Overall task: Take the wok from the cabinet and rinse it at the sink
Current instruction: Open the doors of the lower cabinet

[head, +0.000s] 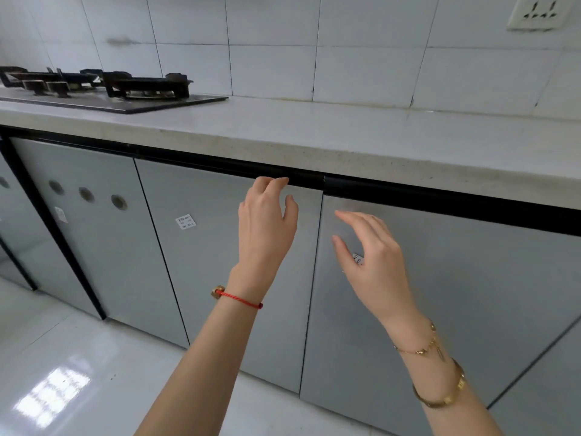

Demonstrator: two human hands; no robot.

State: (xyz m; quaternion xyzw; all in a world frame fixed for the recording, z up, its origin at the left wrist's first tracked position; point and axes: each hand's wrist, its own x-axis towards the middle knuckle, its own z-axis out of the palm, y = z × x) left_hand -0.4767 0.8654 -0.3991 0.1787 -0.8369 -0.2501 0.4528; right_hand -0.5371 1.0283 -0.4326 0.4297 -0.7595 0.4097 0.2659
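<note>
1. Bright, even, cool daylight; shadows soft.
2. Window glare patch on glossy floor (52, 394), lower left.
3. Wide-angle bend: countertop (345, 136) edge and cabinet doors (220, 247) splay outward.
4. Slight softness overall.

A hob (119, 89) is set into the worktop (345, 136); a socket (538, 11) is mounted on the tiled wall (283, 58).
</note>
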